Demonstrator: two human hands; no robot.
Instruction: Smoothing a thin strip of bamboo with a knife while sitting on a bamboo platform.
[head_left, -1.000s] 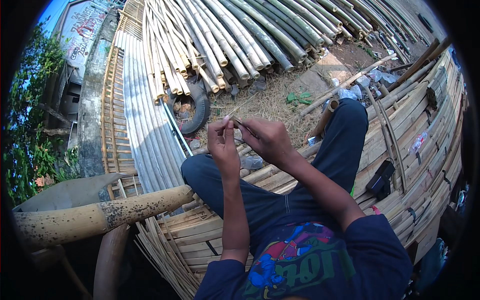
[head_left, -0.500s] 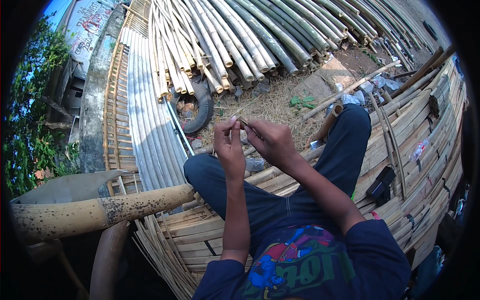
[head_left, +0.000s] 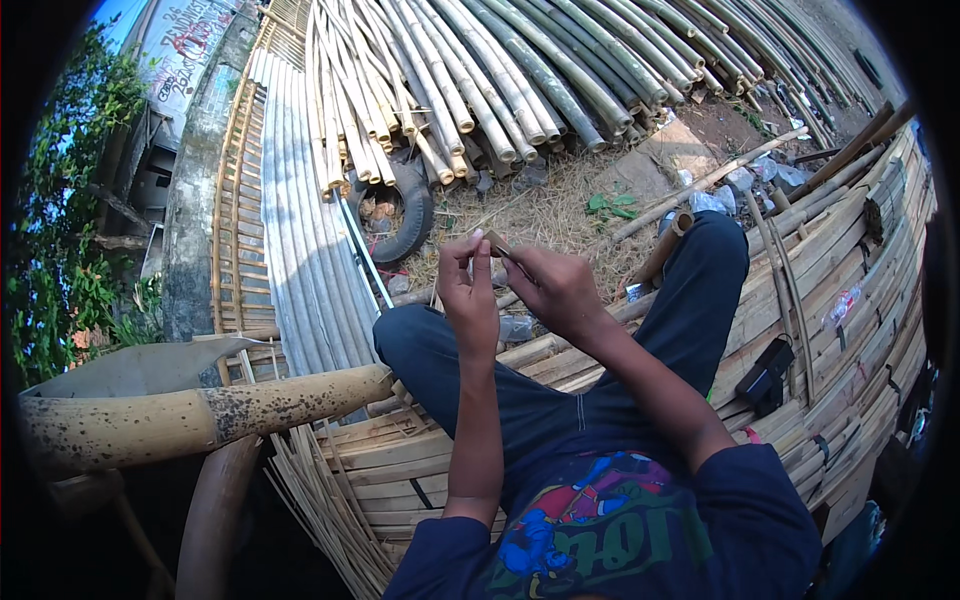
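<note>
In front of my knees both hands are raised close together, with a small flat brownish piece between their fingertips. It is too small to tell what it is. My left hand pinches one side of it between thumb and fingers. From the other side my right hand grips it with bent fingers, which partly hide it. Below my hands lie my legs in dark trousers, knees spread apart.
Stacked bamboo poles stretch away ahead. A black tyre lies beside corrugated sheets. At left a thick bamboo pole reaches my knee. Split bamboo slats lie under and right of me, with a black object on them.
The view has shifted slightly, moving the scene a little to the right. The brownish piece shows a little more broadly between my fingertips. Both hands keep their hold.
</note>
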